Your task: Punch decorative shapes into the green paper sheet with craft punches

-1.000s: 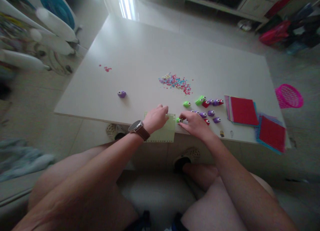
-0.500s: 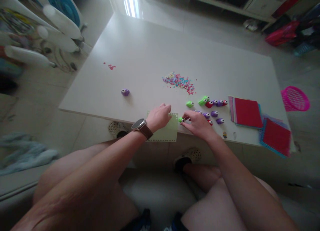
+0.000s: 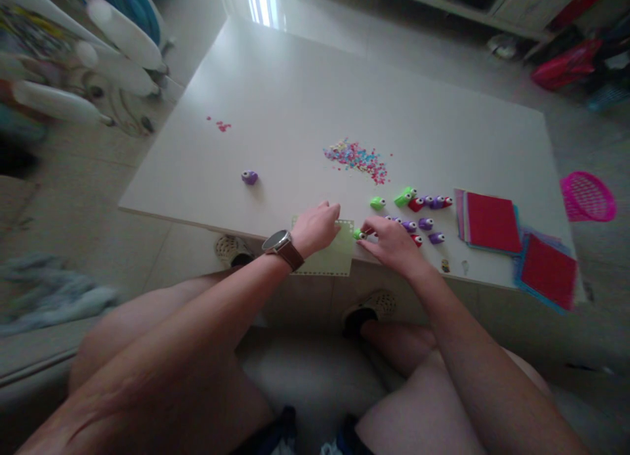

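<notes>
A pale green sheet of paper (image 3: 327,261) with small holes punched along its edges overhangs the near table edge. My left hand (image 3: 317,228), wearing a watch, lies over the sheet with its fingers curled; their undersides are hidden. At the sheet's right edge, my right hand (image 3: 388,239) pinches a small green craft punch (image 3: 359,234) with a white button. Several purple, red and green punches stand just beyond and right of this hand, among them a green punch (image 3: 377,203) and a purple punch (image 3: 436,238). Another purple punch (image 3: 250,177) sits apart at the left.
Colourful paper confetti (image 3: 359,159) is heaped mid-table, with a few red bits (image 3: 223,126) farther left. Two stacks of coloured paper, a nearer stack (image 3: 546,271) and a red-topped stack (image 3: 492,222), lie at the right. A pink basket (image 3: 588,195) stands past the table's right end.
The view has shifted slightly, so the table appears a little farther right. Both hands keep nearly the same pose, with the green craft punch still at the paper's right edge.
</notes>
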A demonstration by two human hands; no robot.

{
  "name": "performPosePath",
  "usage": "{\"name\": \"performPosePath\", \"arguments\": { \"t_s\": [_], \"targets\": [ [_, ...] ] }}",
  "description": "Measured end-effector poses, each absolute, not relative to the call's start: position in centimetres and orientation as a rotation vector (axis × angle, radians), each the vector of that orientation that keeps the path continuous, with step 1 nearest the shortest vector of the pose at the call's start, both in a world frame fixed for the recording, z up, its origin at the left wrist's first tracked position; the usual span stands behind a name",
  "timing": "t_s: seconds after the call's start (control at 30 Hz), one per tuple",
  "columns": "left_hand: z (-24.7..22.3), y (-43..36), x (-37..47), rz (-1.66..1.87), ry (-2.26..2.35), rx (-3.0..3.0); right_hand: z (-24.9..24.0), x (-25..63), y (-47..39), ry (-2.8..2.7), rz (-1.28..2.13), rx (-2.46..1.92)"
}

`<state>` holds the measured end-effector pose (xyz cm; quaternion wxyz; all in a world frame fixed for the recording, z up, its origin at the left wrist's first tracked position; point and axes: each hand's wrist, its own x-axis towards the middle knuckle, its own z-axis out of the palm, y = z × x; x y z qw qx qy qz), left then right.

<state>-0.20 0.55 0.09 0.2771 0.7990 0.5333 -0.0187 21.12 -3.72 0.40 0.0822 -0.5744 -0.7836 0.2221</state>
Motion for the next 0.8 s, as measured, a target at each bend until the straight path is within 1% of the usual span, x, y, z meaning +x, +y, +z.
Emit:
{"name": "performPosePath", "arguments": {
  "t_s": [0.4, 0.63, 0.8],
  "targets": [
    [-0.3, 0.3, 0.0, -0.045, 1.444, 2.131, 0.2, 20.6, -3.9, -2.375, 0.746, -1.667],
    [0.7, 0.0, 0.2, -0.039, 1.480, 2.132, 0.2, 20.3, -3.7, -2.176, 0.857, -1.745],
    [0.5, 0.0, 0.3, -0.062, 1.497, 2.131, 0.4, 20.1, -3.6, -2.106, 0.954, -1.813]
  ]
}}
